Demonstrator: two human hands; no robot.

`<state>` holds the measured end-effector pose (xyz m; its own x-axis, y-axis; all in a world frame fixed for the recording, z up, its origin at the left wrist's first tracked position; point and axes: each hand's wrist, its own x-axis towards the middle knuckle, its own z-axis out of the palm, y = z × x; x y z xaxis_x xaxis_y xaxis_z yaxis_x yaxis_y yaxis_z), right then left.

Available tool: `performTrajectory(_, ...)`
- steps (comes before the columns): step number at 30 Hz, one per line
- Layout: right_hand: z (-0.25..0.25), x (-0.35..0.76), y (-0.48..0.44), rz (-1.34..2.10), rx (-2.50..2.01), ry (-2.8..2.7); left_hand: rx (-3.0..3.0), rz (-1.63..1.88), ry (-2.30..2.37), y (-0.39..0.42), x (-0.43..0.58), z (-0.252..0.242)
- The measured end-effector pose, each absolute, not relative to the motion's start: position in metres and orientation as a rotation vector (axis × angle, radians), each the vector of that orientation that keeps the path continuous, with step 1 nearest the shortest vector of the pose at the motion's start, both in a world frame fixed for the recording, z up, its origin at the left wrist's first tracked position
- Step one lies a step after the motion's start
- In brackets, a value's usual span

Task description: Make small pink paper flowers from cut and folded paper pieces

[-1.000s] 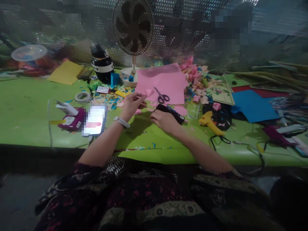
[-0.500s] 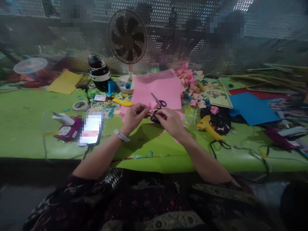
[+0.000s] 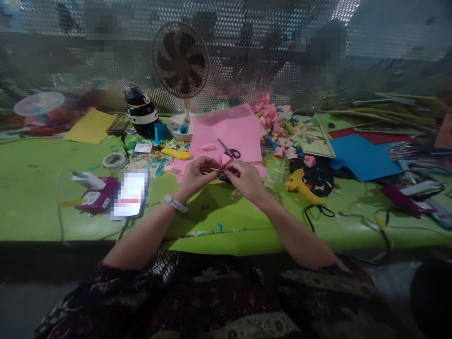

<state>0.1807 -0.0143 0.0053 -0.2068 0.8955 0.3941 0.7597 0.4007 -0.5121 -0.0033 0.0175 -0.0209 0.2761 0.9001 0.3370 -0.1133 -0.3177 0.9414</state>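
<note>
Both my hands meet over the green table [image 3: 42,188] and pinch one small folded pink paper piece [image 3: 225,160]. My left hand [image 3: 196,176], with a white watch on its wrist, grips the piece from the left. My right hand [image 3: 247,180] grips it from the right. A black glue gun [image 3: 223,177] lies just under and between the hands, mostly hidden by them. Behind the hands lies a big pink paper sheet [image 3: 233,129] with scissors [image 3: 229,150] on it.
A phone [image 3: 130,194] and a purple box [image 3: 95,200] lie to the left, with a tape roll [image 3: 114,160]. A yellow glue gun [image 3: 302,184], blue paper [image 3: 363,157] and folded paper flowers [image 3: 278,122] are to the right. A desk fan [image 3: 180,61] and a dark bottle [image 3: 139,110] stand behind.
My right hand left the black glue gun on the table and came to the pink piece in my left hand. Both hands now hold it together, closer to me.
</note>
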Motion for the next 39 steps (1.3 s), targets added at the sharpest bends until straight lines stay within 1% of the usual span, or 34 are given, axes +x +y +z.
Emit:
performTrajectory(11,0.010,0.180,-0.017,0.345,-1.416,-1.907,1.419,1.209,0.784,0.019,-0.006,-0.013)
performTrajectory(14,0.014,0.180,-0.017,0.448,-1.431,-1.859,1.356,1.208,0.768,0.018,-0.007,-0.010)
performTrajectory(18,0.016,0.180,-0.017,0.642,-1.338,-1.835,1.320,1.195,0.749,0.018,-0.007,-0.010)
performTrajectory(23,0.015,0.180,-0.018,0.752,-1.229,-1.765,1.325,1.192,0.744,0.019,-0.007,-0.012)
performTrajectory(27,0.014,0.181,-0.018,0.770,-1.229,-1.730,1.340,1.207,0.737,0.019,-0.007,-0.012)
performTrajectory(33,0.012,0.180,-0.019,0.693,-1.213,-1.703,1.378,1.210,0.733,0.019,-0.005,-0.013)
performTrajectory(39,0.014,0.179,-0.021,0.742,-1.192,-1.663,1.471,1.254,0.750,0.021,-0.005,-0.016)
